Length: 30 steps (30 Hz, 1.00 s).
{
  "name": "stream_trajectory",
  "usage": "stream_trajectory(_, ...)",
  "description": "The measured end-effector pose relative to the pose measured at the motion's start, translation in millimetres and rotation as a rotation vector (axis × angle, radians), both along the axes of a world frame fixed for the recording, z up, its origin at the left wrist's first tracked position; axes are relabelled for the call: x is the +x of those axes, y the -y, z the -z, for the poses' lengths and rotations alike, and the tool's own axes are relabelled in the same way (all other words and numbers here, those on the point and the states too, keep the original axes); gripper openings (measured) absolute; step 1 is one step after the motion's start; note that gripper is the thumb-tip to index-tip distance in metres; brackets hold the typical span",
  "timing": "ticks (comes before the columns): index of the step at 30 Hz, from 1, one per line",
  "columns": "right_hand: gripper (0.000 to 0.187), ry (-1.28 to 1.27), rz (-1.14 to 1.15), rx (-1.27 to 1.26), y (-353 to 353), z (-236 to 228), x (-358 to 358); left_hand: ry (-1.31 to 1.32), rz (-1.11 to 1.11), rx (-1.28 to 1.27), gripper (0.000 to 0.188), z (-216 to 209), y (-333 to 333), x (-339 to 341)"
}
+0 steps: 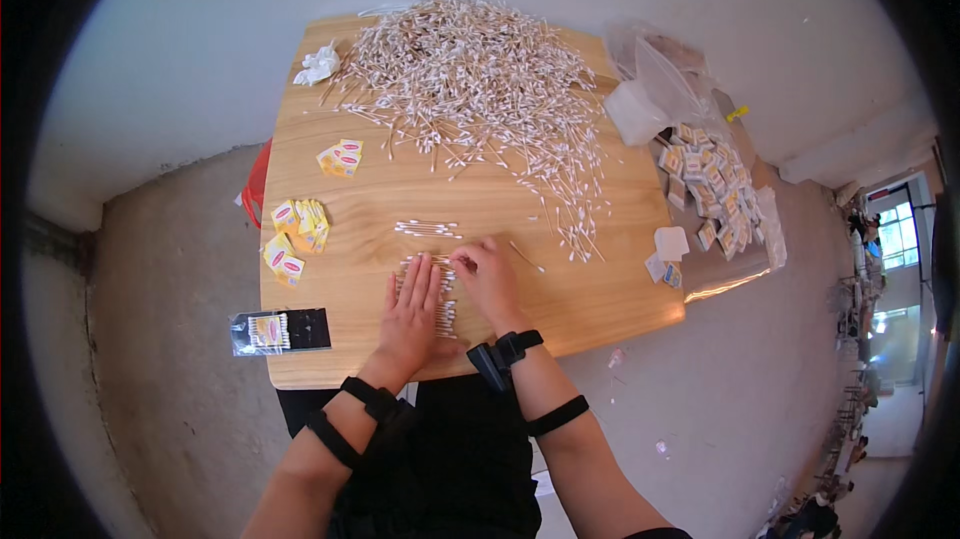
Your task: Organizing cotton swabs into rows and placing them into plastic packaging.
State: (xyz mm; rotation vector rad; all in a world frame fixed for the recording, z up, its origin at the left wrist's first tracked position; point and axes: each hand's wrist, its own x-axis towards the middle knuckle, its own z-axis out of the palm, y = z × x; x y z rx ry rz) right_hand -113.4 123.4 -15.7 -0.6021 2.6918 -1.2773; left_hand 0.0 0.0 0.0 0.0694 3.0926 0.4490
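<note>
My left hand (408, 311) lies flat, fingers stretched out, over rows of cotton swabs (446, 319) near the table's front edge. Swab ends show on the right side of that hand; the rest are covered by it. Close beside its fingertips, my right hand (488, 284) is closed in a pinch at the end of a cotton swab (443, 259), partly hidden by the fingers. A short row of cotton swabs (428, 229) is laid out just beyond both hands. One loose cotton swab (526, 256) rests to the right of my right hand.
A large heap of cotton swabs (470, 69) covers the far table (590, 314). Yellow-and-white cards (297, 229), a crumpled tissue (318, 65) and a black tray with a bagged swab pack (268, 331) sit left. Small boxes (708, 184) and plastic bags (665, 74) are at right.
</note>
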Motion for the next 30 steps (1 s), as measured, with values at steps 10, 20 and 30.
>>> stream_trajectory(10, 0.014, 0.020, 0.200, -0.291, -2, 17, -9, 0.004, -0.031, -0.057, 0.132, 8, 11, -31)
stream_trajectory(20, 0.013, -0.054, 0.129, -0.097, 7, 8, -4, 0.092, -0.054, -0.035, 0.134, 7, 17, -46)
stream_trajectory(30, 0.009, -0.061, 0.209, 0.000, 18, -2, -6, 0.112, -0.058, -0.049, 0.134, 9, 20, -54)
